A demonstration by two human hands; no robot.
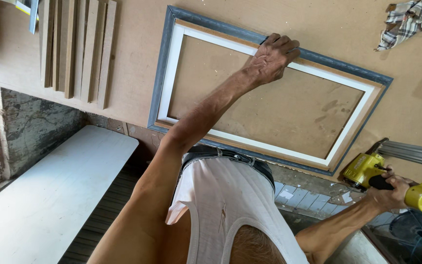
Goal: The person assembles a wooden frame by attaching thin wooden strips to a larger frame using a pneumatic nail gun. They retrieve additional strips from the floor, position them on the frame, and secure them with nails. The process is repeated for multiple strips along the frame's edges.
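A rectangular picture frame (172,63) with a blue-grey outer moulding and a white inner strip lies flat on a brown board tabletop (133,58). My left hand (271,57) reaches across it and presses on the frame's far long side, fingers curled over the outer edge. My right hand (390,190) grips the black handle of a yellow nail gun (367,168) at the table's near edge, just off the frame's near right corner. The gun's nose is close to that corner; I cannot tell if it touches.
Several wooden strips (76,46) lie side by side at the table's far left. A checked cloth (413,22) sits at the far right. A white board (50,195) rests below the table on the left, beside a rough wall. Pale tiles (299,195) show underneath.
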